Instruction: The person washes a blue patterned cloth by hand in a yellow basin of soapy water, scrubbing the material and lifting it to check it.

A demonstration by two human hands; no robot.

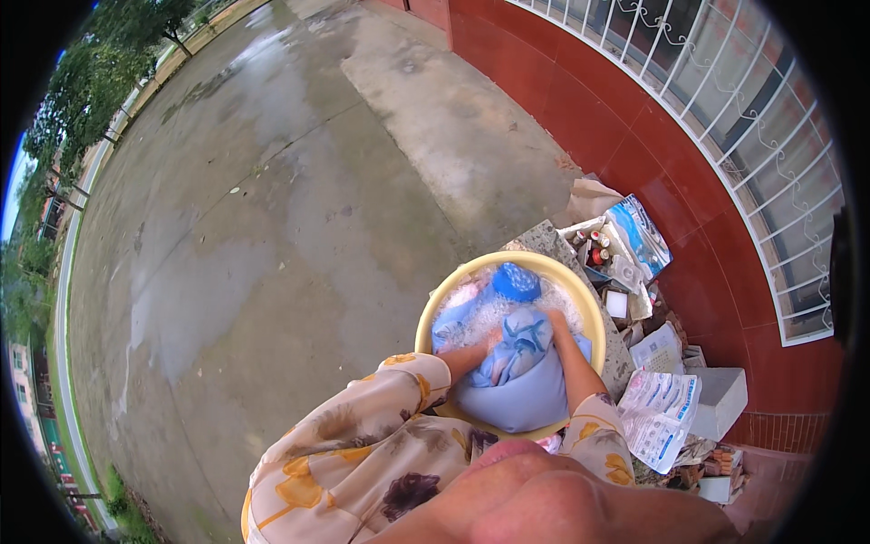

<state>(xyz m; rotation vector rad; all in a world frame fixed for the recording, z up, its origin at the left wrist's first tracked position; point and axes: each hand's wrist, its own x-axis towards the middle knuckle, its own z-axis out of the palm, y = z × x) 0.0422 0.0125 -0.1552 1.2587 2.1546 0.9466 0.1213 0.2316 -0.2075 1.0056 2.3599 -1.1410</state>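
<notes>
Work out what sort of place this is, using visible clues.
Probably an outdoor yard beside a building: wide concrete ground, a red wall with a barred window, and trees beyond.

- damp grey concrete yard point(272, 208)
- glossy red tiled wall point(652, 150), R side
- white scrollwork window grille point(787, 238) in wall
- white-rimmed box point(581, 225) w/ sm red & white containers point(598, 240)
- blue & white plastic pkg point(643, 234) agst it
- printed plastic bag point(659, 412) nr lt-grey carton point(723, 403)
- leafy trees point(118, 63), pale kerb point(62, 335) & bldg point(25, 385), far L
</notes>
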